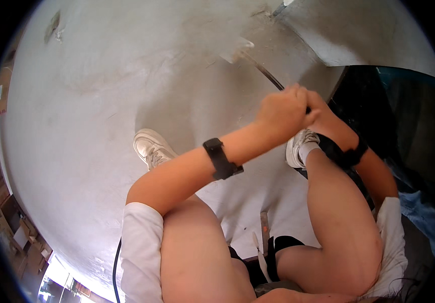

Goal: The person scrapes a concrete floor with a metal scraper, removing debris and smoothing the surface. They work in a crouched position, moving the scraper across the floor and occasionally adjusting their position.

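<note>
My left hand [284,108] and my right hand [319,112] are closed together, one against the other, around the near end of a long thin tool with a dark shaft [268,76]. The part within my fists is hidden. From my hands the shaft slants away to the upper left. Its far end has a pale, brownish head [242,48] over the grey surface; it is too blurred to tell its kind or whether it touches. Each wrist has a black band, the left one [220,158] showing most fully.
My shoes [152,146] rest on the pale grey floor [76,151]. A grey slab-like panel [369,30] lies at the upper right. Black sheeting [364,101] and blue cloth [424,217] are at the right. Cardboard boxes [13,222] line the left edge, and a black cable [116,267] runs lower left.
</note>
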`<state>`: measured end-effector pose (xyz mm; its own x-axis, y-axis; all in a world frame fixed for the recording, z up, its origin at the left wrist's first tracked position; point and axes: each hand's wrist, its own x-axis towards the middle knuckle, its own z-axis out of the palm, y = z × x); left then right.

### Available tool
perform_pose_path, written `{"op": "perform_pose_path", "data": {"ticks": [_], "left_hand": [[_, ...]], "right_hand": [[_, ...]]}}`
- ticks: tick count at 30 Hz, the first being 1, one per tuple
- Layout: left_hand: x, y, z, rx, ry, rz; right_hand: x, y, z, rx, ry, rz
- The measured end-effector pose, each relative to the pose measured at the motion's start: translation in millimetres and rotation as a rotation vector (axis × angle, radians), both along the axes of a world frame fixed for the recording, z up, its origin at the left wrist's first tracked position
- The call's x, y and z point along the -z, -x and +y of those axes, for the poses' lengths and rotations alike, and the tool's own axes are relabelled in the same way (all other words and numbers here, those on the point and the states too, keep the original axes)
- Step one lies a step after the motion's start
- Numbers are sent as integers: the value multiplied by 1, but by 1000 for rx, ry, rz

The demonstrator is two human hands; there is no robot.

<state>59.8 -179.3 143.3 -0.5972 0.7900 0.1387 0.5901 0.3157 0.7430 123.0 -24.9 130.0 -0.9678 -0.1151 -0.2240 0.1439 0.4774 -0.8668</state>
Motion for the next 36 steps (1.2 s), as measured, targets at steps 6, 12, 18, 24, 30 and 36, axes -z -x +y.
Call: {"op": "perform_pose_path", "data": {"ticks": [6, 12, 18, 24, 30, 36], "left_hand": [[12, -30, 16, 85, -69, -58], [21, -24, 18, 176, -83, -94], [33, -32, 1, 251, -56, -182], [41, -33, -9, 253, -84, -195], [48, -27, -13, 307, -79, -322], [62, -20, -21, 87, -94, -375]], "right_hand": [[-29, -26, 15, 182, 122, -207], [-6, -35, 43, 42, 45, -102], [-10, -32, 37, -11, -30, -2], [-20, -20, 33, 48, -70, -108], [13, -32, 30, 18, -23, 166], [54, 29, 22, 107, -116, 38]]}}
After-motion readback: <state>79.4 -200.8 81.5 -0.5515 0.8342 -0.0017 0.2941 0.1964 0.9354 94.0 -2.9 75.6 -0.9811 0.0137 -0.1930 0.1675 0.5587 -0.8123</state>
